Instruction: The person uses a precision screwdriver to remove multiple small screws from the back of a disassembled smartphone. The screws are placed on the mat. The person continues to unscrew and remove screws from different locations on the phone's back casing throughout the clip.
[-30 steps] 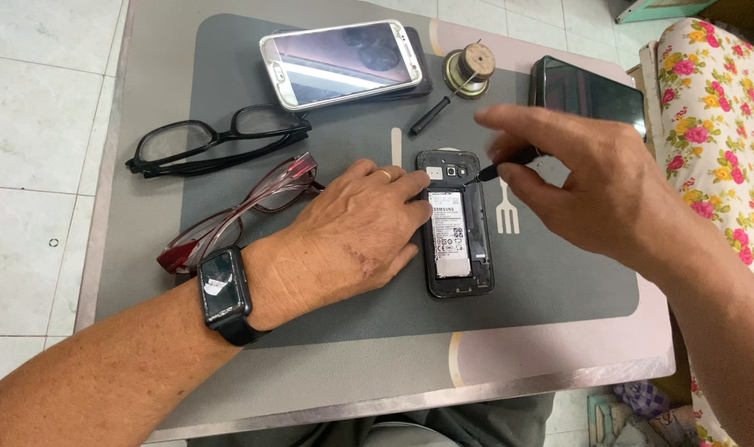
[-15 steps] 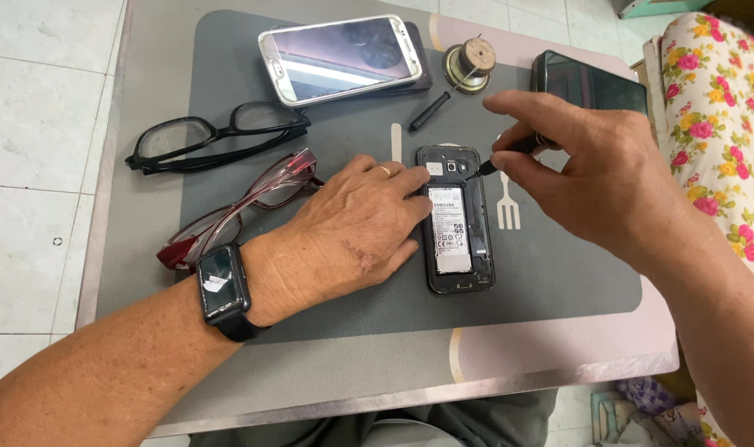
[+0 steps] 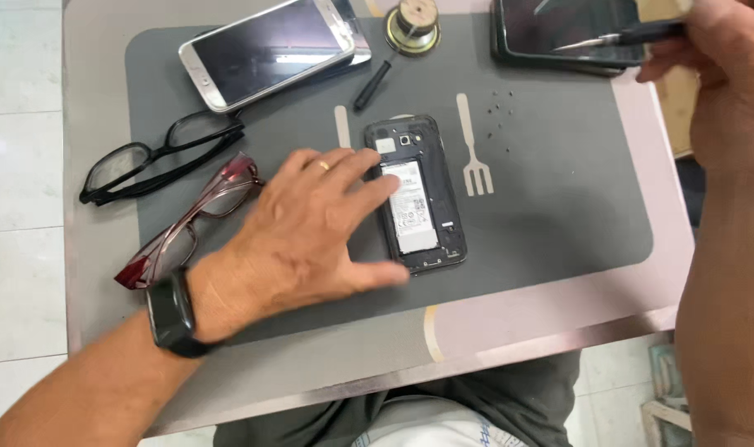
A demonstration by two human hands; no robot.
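Your left hand [image 3: 311, 228] lies flat and spread, fingertips on the opened phone [image 3: 416, 194] with its white-labelled battery, mid grey mat [image 3: 559, 207]; your right hand [image 3: 716, 74] pinches a screwdriver [image 3: 617, 37], seemingly over a dark phone [image 3: 559, 33] at the mat's far edge

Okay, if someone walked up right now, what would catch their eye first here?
Most likely the opened phone in the middle of the grey mat, its back off and battery showing, with the left hand resting on its left edge. At top right, the right hand holds a thin screwdriver above a dark phone. Two pairs of glasses lie left: black and red.
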